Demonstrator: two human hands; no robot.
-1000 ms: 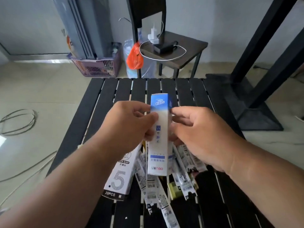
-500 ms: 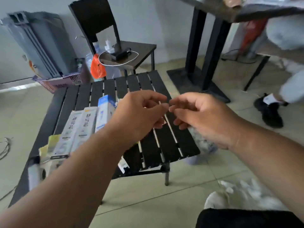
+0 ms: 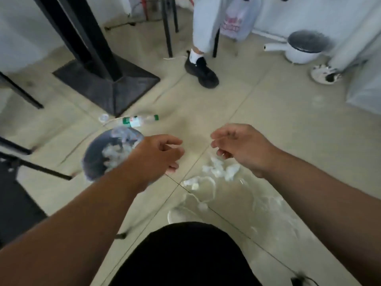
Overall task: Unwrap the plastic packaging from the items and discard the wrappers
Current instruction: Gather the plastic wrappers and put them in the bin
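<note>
Because wrappers go in the bin [image 3: 92,159], both hands hang over the floor beside it, left hand [image 3: 158,155] and right hand [image 3: 241,147] with fingers loosely curled, gripping nothing visible; crumpled wrappers [image 3: 220,169] lie beneath.

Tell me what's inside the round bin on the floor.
The round bin holds crumpled clear plastic wrappers. The left hand and forearm cover its near right side, so anything there is hidden.
</note>
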